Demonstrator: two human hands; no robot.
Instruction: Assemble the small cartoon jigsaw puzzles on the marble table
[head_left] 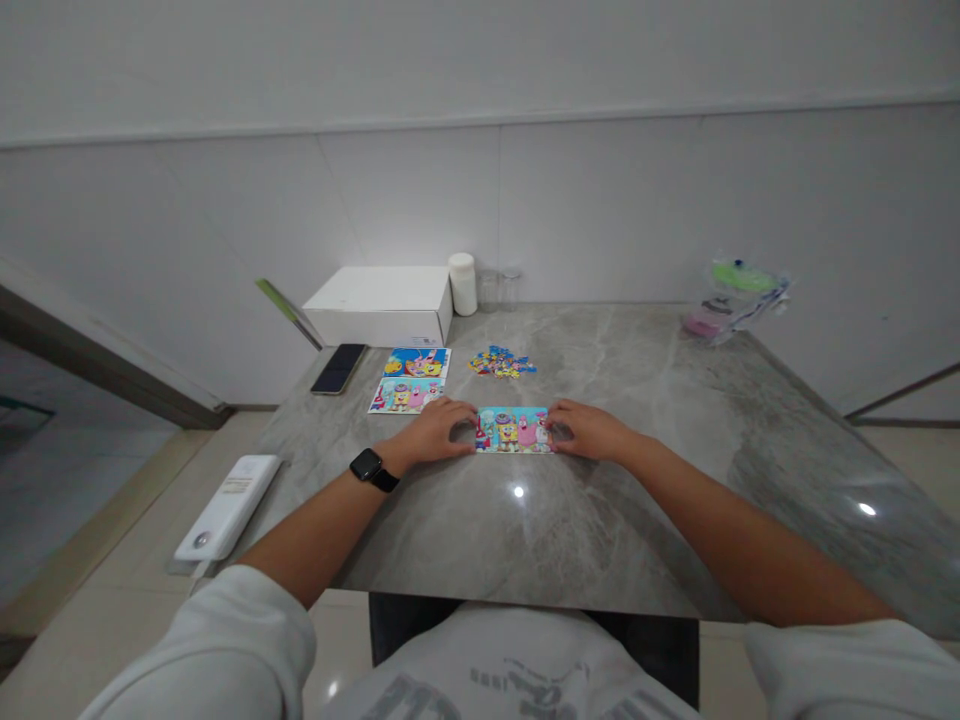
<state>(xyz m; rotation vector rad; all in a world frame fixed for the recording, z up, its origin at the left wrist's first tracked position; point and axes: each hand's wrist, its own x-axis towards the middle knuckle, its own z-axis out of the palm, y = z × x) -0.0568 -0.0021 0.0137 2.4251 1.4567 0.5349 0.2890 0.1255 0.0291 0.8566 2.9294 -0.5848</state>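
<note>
A colourful cartoon picture panel (pixel 514 430) lies flat on the grey marbled table (pixel 517 540) in front of me. My left hand (pixel 442 428) grips its left edge between thumb and fingers. At its right edge, my right hand (pixel 585 430) holds on in the same way. Behind the panel sits a small heap of loose puzzle pieces (pixel 502 362) in blue and yellow. To the left lies a sheet with two cartoon pictures (pixel 411 380), its lower one matching the panel; its lower right corner is near my left hand's fingers.
A white box (pixel 379 305), a white bottle (pixel 463 284) and clear glasses (pixel 499 290) stand along the wall. A phone (pixel 339 369) and a white device (pixel 229 507) lie at the left. A plastic bag (pixel 731 302) sits at the back right.
</note>
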